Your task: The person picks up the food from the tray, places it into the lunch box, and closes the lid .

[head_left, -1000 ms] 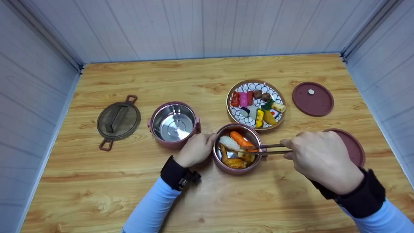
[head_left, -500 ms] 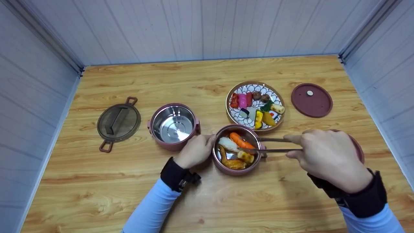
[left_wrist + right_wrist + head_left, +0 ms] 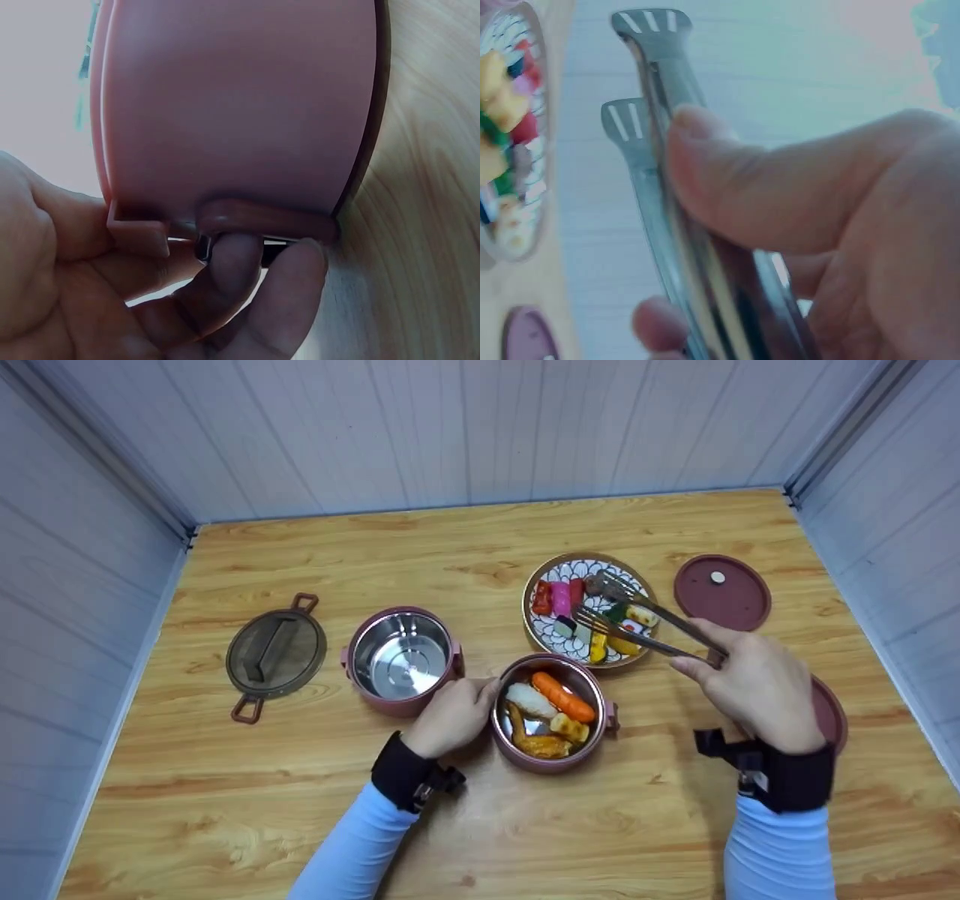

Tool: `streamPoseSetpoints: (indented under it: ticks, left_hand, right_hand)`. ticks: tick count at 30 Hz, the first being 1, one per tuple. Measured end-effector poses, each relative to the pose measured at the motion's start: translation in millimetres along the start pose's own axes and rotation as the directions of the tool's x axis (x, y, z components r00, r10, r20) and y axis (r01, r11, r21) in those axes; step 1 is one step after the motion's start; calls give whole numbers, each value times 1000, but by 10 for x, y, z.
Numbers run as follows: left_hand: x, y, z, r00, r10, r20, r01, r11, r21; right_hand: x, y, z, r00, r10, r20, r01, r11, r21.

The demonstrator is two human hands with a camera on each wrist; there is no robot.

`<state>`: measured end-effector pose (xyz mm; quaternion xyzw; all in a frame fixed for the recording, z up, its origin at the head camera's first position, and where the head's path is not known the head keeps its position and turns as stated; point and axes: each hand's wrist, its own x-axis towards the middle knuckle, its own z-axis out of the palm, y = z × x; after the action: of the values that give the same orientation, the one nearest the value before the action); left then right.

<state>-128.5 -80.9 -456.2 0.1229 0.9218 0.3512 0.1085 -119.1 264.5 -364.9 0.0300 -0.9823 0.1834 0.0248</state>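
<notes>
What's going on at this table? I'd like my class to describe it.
A person's left grip holds a pot by its handle; a carrot, a chicken wing, a white piece and a yellowish piece lie inside. The right grip holds metal tongs, tips apart, over a plate of assorted food; the tongs hold nothing. A second pot stands beside the first, just its bare metal inside showing.

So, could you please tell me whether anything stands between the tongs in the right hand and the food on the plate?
Nothing visible does: the tongs in the right hand reach over the plate, with their spread tips over the food. Whether they touch any, I cannot tell.
</notes>
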Motion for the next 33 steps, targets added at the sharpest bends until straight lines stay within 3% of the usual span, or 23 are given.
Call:
streamPoseSetpoints:
  ticks: [5, 12, 25, 33]
  left_hand:
    - [11, -1, 15, 1000, 0, -1, 0, 1000, 2]
    - [7, 13, 11, 1000, -8, 7, 8, 1000, -6]
    - [17, 30, 5, 1000, -15, 3, 15, 1000, -11]
    - [15, 15, 15, 1000, -4, 9, 4, 1000, 5]
  right_hand:
    - [157, 41, 223, 1000, 2, 10, -2, 1000, 22]
    - [217, -91, 412, 998, -45, -48, 44, 998, -36]
    - [221, -176, 457, 997, -45, -67, 37, 993, -113]
    - [209, -126, 460, 989, -74, -124, 63, 994, -91]
